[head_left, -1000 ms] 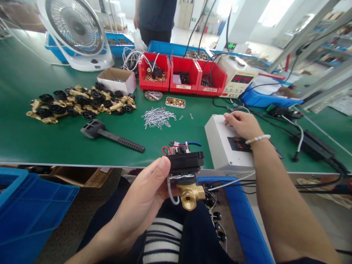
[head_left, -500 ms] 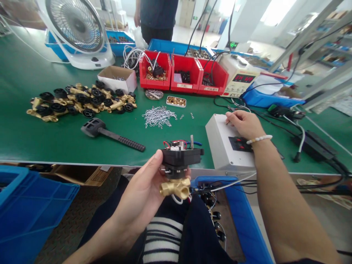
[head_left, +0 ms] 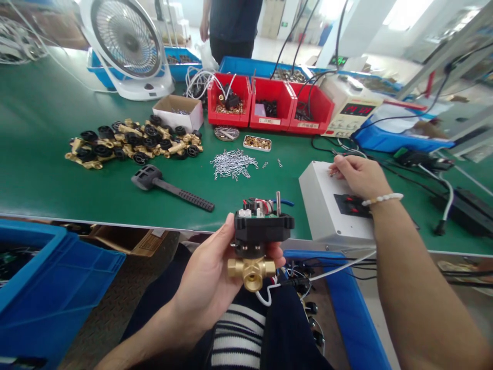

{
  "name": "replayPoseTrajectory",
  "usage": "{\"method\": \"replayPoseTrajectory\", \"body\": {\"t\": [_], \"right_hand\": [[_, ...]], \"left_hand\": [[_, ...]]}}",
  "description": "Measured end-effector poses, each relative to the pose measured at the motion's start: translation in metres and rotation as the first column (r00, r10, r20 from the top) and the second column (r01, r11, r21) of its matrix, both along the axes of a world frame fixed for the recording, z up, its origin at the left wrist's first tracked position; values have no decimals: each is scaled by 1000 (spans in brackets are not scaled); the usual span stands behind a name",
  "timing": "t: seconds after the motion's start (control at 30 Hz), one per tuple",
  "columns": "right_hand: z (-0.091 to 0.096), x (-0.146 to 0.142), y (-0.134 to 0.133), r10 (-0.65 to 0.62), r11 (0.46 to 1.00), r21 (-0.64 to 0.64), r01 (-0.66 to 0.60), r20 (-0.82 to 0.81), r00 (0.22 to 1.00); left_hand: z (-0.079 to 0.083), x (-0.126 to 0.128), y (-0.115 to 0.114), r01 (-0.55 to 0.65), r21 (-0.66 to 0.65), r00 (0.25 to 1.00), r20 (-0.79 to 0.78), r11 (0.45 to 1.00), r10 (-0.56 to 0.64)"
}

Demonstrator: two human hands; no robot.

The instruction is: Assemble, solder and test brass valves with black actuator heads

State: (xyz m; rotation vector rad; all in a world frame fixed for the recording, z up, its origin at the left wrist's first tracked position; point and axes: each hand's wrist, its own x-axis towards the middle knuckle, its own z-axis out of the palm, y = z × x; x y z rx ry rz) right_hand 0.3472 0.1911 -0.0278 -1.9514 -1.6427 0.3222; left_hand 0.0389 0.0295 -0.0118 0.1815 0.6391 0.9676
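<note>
My left hand [head_left: 215, 267] is closed round a motorized brass valve [head_left: 252, 270], held upright in front of the table edge. The valve's black actuator housing [head_left: 264, 228] is uncovered on top, showing red and blue wires, a white connector and an upright metal pin. A white cable [head_left: 265, 298] runs from behind the valve towards the right. My right hand [head_left: 354, 174] rests on a light grey control box [head_left: 327, 205], its fingers pinched at a small metal toggle switch [head_left: 332, 173], which they partly hide. Dark terminals with red parts sit on the box near my wrist.
Left of centre are brass valve bodies [head_left: 134, 141] with black caps and a black mallet [head_left: 173, 190]. Metal clips [head_left: 233, 165] lie mid-table before red bins [head_left: 269, 105]. A power supply [head_left: 350, 108], a fan [head_left: 127, 46] and a person [head_left: 234, 25] are behind; a blue crate [head_left: 34, 277] is lower left.
The valve has turned in my left hand, so one brass port now faces me. My right hand stays at the switch on the box. The whole view has shifted slightly.
</note>
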Motion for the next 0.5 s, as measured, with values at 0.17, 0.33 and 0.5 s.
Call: {"method": "replayPoseTrajectory", "body": {"t": [0.17,0.33,0.5], "right_hand": [[3,-3,0,0,1000,-16,0,-11,1000],[4,-5,-1,-5,1000,-28,5,2,1000],[6,-5,-2,-3,999,-32,3,16,1000]], "left_hand": [[0,1,0,-12,53,1000,-7,999,13],[-1,2,-1,-2,117,1000,-2,993,3],[1,4,0,-4,99,1000,9,995,3]]}}
